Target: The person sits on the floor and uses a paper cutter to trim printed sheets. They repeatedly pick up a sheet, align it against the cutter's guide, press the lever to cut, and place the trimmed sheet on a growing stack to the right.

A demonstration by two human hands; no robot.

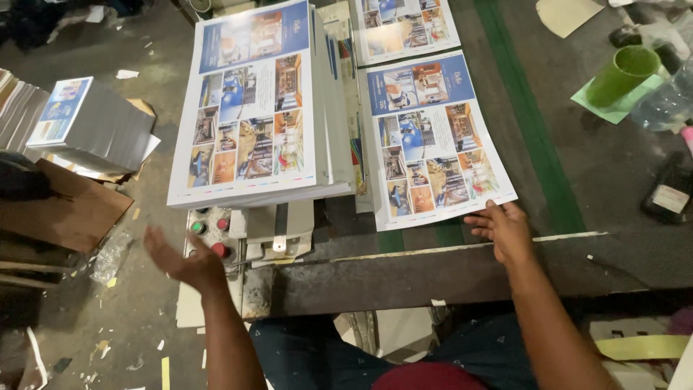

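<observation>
Right hand (504, 230) lies flat, fingers spread, pinning the near edge of the printed sheet (433, 137) on the table (592, 195). Left hand (184, 261) hangs open and empty left of it, over the red and green buttons (209, 227), below the paper stack (256, 108).

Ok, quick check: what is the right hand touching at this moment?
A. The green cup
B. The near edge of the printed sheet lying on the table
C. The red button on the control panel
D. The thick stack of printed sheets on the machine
B: the right hand has its fingertips on the near edge of the printed sheet on the table, while the left hand hovers open, touching nothing.
</observation>
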